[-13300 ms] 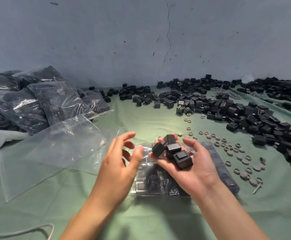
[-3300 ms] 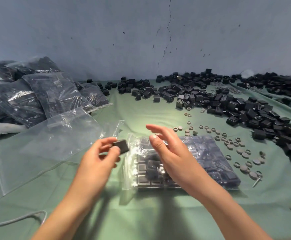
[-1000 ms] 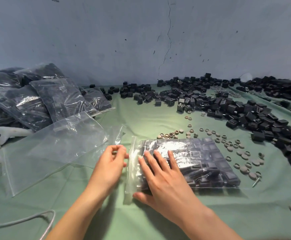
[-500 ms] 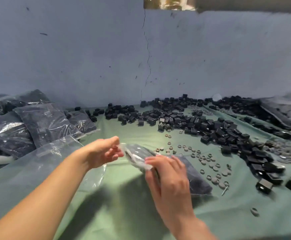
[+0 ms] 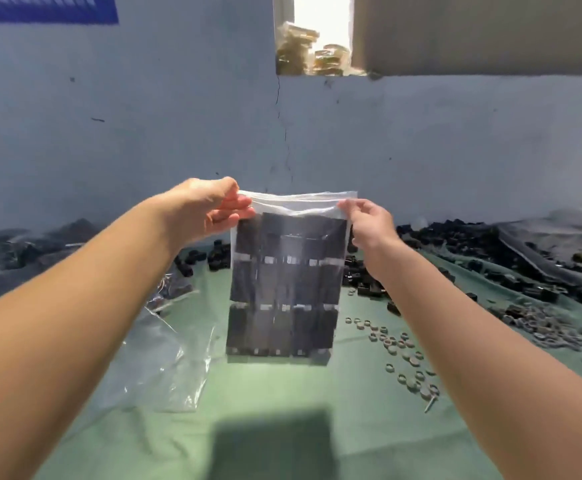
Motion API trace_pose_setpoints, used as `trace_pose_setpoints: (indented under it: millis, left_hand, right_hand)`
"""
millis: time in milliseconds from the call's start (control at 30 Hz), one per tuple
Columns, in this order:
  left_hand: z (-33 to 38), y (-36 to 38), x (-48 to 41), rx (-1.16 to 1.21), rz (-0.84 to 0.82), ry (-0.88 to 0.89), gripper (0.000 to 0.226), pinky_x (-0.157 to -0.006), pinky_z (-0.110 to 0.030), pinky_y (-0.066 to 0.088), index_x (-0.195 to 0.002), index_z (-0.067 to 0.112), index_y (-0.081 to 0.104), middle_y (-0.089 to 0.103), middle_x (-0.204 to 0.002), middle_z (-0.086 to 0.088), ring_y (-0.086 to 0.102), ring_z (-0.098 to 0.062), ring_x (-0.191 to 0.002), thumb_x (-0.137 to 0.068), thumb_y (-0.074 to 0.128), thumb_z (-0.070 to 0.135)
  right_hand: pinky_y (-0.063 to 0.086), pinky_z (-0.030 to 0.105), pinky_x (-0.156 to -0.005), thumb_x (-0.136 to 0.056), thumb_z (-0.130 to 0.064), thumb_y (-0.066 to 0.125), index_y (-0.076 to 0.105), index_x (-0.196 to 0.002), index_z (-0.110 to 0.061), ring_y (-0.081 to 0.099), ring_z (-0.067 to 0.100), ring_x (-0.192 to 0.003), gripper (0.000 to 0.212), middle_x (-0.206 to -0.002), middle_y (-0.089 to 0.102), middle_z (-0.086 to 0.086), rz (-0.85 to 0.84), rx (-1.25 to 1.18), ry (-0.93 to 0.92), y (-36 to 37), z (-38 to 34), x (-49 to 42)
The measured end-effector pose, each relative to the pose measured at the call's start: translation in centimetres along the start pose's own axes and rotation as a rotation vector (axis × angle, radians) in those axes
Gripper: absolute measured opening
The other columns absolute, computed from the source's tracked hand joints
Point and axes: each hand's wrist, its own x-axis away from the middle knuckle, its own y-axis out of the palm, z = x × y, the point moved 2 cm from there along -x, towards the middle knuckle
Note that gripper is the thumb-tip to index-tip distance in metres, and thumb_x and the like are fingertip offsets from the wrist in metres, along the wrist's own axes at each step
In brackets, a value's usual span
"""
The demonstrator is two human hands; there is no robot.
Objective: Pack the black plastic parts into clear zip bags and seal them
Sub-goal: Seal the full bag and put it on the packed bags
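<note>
A pale blue painted wall (image 5: pixel 144 116), cracked and pierced by a small bright window opening (image 5: pixel 320 32), fills the space above and beyond both grips. Below them spreads a green cloth-covered worktop (image 5: pixel 317 393). Beyond and outward of the right grip (image 5: pixel 369 221) runs a long heap of loose black plastic parts (image 5: pixel 511 278), the stock waiting to be packed. Out past the left grip (image 5: pixel 206 211) lies a dim pile of filled plastic bags (image 5: pixel 23 251), apparently finished work set aside. Under the left forearm, lower than that grip, empty clear plastic bags (image 5: pixel 165 368) lie flat, within easy reach for the next fill. Between the two grips hangs the clear zip bag (image 5: pixel 282 289), upright and packed with neat rows of black parts. Whether its bottom edge touches the cloth cannot be told. The left grip pinches the bag's top left corner between thumb and fingers, and the right grip pinches the top right corner, so the zip strip is stretched straight between them. Holding the bag upright likely lets the parts settle downward, clear of the strip, ready for it to be pressed shut; whether the strip is already sealed is unclear. Below the right grip, beside the forearm, small grey rings (image 5: pixel 403 351) are scattered on the cloth, with one metal screw (image 5: pixel 431 405) at their near end.
</note>
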Motion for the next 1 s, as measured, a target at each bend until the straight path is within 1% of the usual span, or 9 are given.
trace_pose_setpoints:
  millis: [67,167,300,400,600,700,867,933,1000]
  left_hand:
    - [-0.4,-0.2,0.6,0.057,0.054,0.102,0.018,-0.046,-0.014,0.05,-0.086,0.011,0.064,0.076,-0.074,0.004,0.075,-0.011,-0.072,-0.097,0.051,0.02]
    - [-5.7,-0.6,3.0,0.038,0.075,0.118,0.029,-0.048,-0.014,0.05,-0.087,0.012,0.067,0.077,-0.081,0.005,0.074,-0.007,-0.074,-0.101,0.049,0.03]
    - [-18.5,0.0,7.0,-0.053,0.073,-0.143,0.031,-0.054,-0.019,0.052,-0.089,0.007,0.063,0.073,-0.087,-0.006,0.068,-0.01,-0.066,-0.105,0.045,0.027]
    - [-25.2,0.7,9.4,0.046,0.048,-0.334,0.028,-0.043,-0.019,0.049,-0.086,-0.001,0.059,0.067,-0.078,-0.013,0.061,-0.012,-0.051,-0.104,0.048,0.018]
    - [-27.6,-0.5,10.8,0.013,-0.055,-0.421,0.031,-0.038,-0.023,0.05,-0.08,0.001,0.059,0.06,-0.076,-0.019,0.054,-0.016,-0.045,-0.102,0.05,0.02]
    - [-27.6,-0.5,10.6,0.015,-0.028,-0.438,0.031,-0.04,-0.022,0.05,-0.079,-0.002,0.062,0.069,-0.069,-0.014,0.061,-0.014,-0.046,-0.101,0.053,0.017]
    - [-27.9,-0.5,10.5,-0.04,-0.037,-0.417,0.032,-0.043,-0.019,0.05,-0.079,-0.003,0.065,0.073,-0.069,-0.01,0.064,-0.012,-0.049,-0.101,0.054,0.018]
    - [-28.0,-0.6,10.6,-0.026,-0.062,-0.409,0.032,-0.044,-0.018,0.05,-0.08,-0.002,0.065,0.073,-0.07,-0.01,0.064,-0.012,-0.05,-0.101,0.053,0.018]
    - [-28.0,-0.7,10.6,-0.016,-0.097,-0.412,0.032,-0.045,-0.018,0.049,-0.081,-0.001,0.066,0.072,-0.067,-0.007,0.063,-0.012,-0.051,-0.102,0.052,0.019]
  right_hand:
    - [0.042,0.013,-0.057,-0.104,-0.027,0.055,0.065,-0.087,-0.029,0.049,0.002,-0.066,0.02,-0.088,0.064,-0.011,0.034,-0.033,-0.113,-0.5,-1.0,0.1]
    - [0.043,0.017,-0.054,-0.103,-0.031,0.054,0.067,-0.093,-0.034,0.05,0.002,-0.056,0.016,-0.077,0.061,-0.008,-0.095,0.039,-0.195,-1.5,1.5,2.4]
    - [0.049,0.02,-0.058,-0.105,-0.02,0.047,0.066,-0.099,-0.019,0.065,0.013,-0.075,0.02,-0.095,0.068,0.006,-0.231,0.204,0.105,-2.5,12.8,7.2]
    - [0.049,0.029,-0.064,-0.105,-0.015,0.05,0.068,-0.091,-0.015,0.066,0.017,-0.072,0.023,-0.086,0.072,0.005,-0.266,0.323,0.261,-3.2,19.8,10.0]
    - [0.05,0.027,-0.052,-0.103,-0.016,0.051,0.063,-0.107,-0.021,0.064,0.016,-0.068,0.014,-0.089,0.07,0.005,-0.34,0.399,0.33,-4.5,20.5,11.3]
    - [0.045,0.03,-0.048,-0.099,-0.026,0.053,0.058,-0.102,-0.024,0.063,0.015,-0.057,0.006,-0.079,0.069,0.003,-0.191,0.474,0.283,-4.8,19.0,12.9]
    - [0.041,0.022,-0.038,-0.101,-0.026,0.055,0.061,-0.103,-0.005,0.058,0.018,-0.044,0.022,-0.069,0.07,0.014,-0.635,-0.014,0.715,2.7,17.9,18.5]
    - [0.043,0.02,-0.041,-0.101,-0.024,0.054,0.064,-0.108,-0.002,0.058,0.015,-0.047,0.025,-0.074,0.071,0.015,-0.631,-0.144,0.793,5.4,18.4,19.5]
    - [0.041,0.016,-0.04,-0.101,-0.021,0.055,0.063,-0.105,0.006,0.055,0.01,-0.044,0.029,-0.07,0.068,0.013,-0.461,-0.327,0.85,7.2,18.6,19.2]
